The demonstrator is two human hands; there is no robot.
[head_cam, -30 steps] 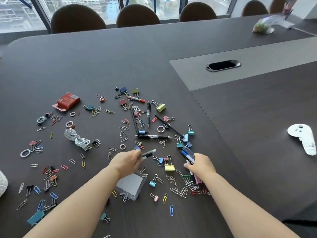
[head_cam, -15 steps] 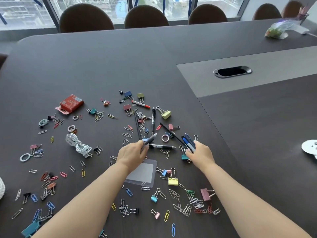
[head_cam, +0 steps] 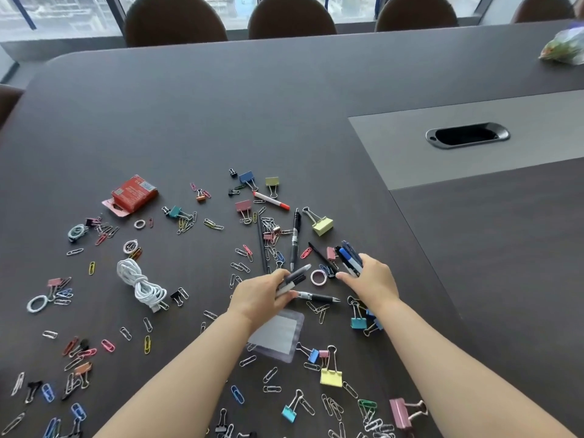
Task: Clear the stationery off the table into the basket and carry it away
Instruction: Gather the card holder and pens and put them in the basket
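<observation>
Since the earlier frame, the right grip [head_cam: 369,279] has been moved farther out across the bench [head_cam: 189,121], past a teal clip [head_cam: 358,323]. A bundle of blue pens [head_cam: 349,257] is clasped in it, far right of the white cable [head_cam: 140,284]. Two markers [head_cam: 294,278] are pinched in the left grip [head_cam: 264,295], nearer right of the cable, its fingertips [head_cam: 292,294] laid on a black pen [head_cam: 319,298] lying on the bench. Clips [head_cam: 331,376] are scattered all round the cable.

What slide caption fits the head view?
Left hand and right hand each grip pens over a table strewn with clips.
</observation>
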